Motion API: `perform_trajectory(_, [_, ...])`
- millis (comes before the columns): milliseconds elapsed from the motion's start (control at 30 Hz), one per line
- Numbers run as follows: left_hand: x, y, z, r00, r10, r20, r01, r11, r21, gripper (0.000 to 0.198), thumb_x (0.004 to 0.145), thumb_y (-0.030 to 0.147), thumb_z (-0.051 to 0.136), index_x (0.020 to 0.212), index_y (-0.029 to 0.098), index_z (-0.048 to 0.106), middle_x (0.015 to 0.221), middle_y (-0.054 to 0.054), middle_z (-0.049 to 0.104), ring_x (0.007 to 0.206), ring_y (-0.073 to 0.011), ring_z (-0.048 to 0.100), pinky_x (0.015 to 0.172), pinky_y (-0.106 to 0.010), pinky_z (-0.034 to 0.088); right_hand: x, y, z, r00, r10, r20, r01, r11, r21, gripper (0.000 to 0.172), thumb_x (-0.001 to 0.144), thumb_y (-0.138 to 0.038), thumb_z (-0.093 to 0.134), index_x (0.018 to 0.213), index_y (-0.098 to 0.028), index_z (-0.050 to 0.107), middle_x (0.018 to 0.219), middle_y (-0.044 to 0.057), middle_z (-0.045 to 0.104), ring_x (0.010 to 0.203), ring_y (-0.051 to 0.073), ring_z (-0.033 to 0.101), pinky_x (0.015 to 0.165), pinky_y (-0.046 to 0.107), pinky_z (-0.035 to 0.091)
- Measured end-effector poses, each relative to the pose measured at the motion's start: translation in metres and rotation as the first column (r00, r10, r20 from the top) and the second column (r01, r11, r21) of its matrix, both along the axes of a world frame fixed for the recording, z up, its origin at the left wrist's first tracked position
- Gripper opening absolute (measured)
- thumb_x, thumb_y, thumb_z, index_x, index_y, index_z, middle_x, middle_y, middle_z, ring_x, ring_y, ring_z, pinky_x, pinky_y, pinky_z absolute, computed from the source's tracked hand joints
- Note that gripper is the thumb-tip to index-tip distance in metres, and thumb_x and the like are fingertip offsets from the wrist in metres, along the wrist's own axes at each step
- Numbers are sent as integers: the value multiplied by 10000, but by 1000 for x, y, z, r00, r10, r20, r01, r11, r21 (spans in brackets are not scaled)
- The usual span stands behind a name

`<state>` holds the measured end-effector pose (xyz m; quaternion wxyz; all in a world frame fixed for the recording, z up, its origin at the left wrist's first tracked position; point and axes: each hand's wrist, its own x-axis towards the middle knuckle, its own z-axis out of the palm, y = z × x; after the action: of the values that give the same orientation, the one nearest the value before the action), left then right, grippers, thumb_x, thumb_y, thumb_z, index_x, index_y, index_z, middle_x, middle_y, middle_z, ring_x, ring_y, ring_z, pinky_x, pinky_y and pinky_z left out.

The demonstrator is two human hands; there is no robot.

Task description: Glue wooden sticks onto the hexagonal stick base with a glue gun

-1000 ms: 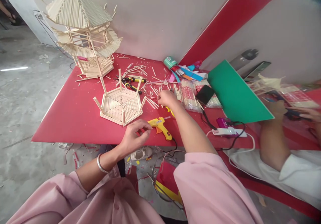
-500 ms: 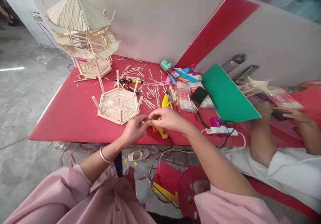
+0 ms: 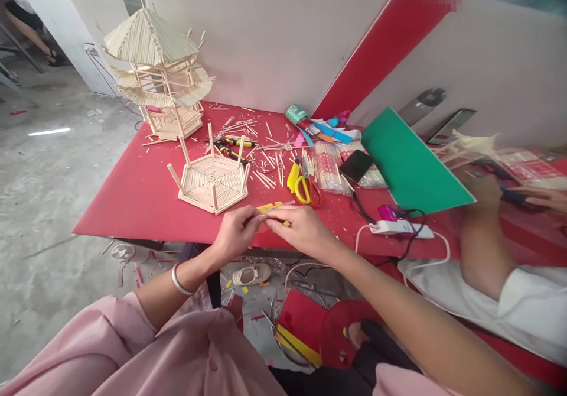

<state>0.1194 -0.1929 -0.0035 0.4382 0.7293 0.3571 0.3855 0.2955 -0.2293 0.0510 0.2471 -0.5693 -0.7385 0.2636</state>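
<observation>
My left hand (image 3: 237, 230) and my right hand (image 3: 305, 226) meet at the fingertips over the table's front edge. Both are pinched closed; whatever is between the fingers is too small or hidden to name. Just behind the fingertips shows part of a yellow glue gun (image 3: 269, 207), mostly covered by my right hand. To the left of it stands a hexagonal stick base (image 3: 212, 180) with upright posts. Yellow-handled scissors (image 3: 302, 189) lie beyond my right hand, beside a red-handled tool (image 3: 315, 194).
A tall stick pagoda (image 3: 155, 77) stands at the back left of the red table (image 3: 133, 201). Black-and-yellow pliers (image 3: 230, 148), loose sticks, bagged sticks (image 3: 330, 168), a phone (image 3: 355, 165) and a green board (image 3: 416, 165) lie around. A power strip (image 3: 401, 229) and a co-worker's arm (image 3: 482, 230) are right.
The view has shifted slightly. My right hand has flattened, with its fingers now level against my left fingertips. The glue gun's handle and cord, visible before, are now largely hidden.
</observation>
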Motion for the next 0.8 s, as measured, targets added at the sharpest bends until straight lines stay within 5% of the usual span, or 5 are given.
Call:
perform_trajectory(133, [7,-8,-9,999,-16,-42,28,951,309,303,1000,286,474,738,170,571,679,-19,603,618,-118,528,600,-232,406,5,-19,-4,988,-49,144,33,994,106,213,941,-221,574,878,-219,778,843,38,784,727,160,709,656,258,504])
perform_trajectory(233, [5,-6,-11,992,-72,-99,103,926,363,258,999,228,446,801,162,598,733,-40,647,671,-139,587,631,-241,437,8,-21,-8,980,-21,197,-2,993,118,215,936,-199,574,897,-226,783,834,36,788,719,165,719,636,251,503])
perform_trajectory(400, [-5,-6,-10,990,-86,-113,117,946,302,205,945,171,491,808,151,642,700,-26,650,628,-121,575,612,-226,419,4,-19,-10,983,-14,182,-12,990,140,229,932,-192,569,1005,-231,783,951,45,801,838,185,750,739,262,548])
perform_trajectory(700, [-17,-11,-9,986,-169,12,168,984,63,183,872,154,540,744,135,669,653,-8,615,603,-92,514,585,-206,379,-9,-30,-15,986,-75,152,64,995,70,215,941,-260,562,924,-225,774,893,50,795,749,171,734,676,248,543])
perform_trajectory(800, [-21,-10,-9,981,-177,81,189,967,-169,156,852,206,577,756,133,677,638,0,613,571,-85,503,549,-199,376,-15,-30,-15,991,-95,95,92,995,37,204,939,-276,564,922,-224,761,855,38,789,713,163,725,633,240,547])
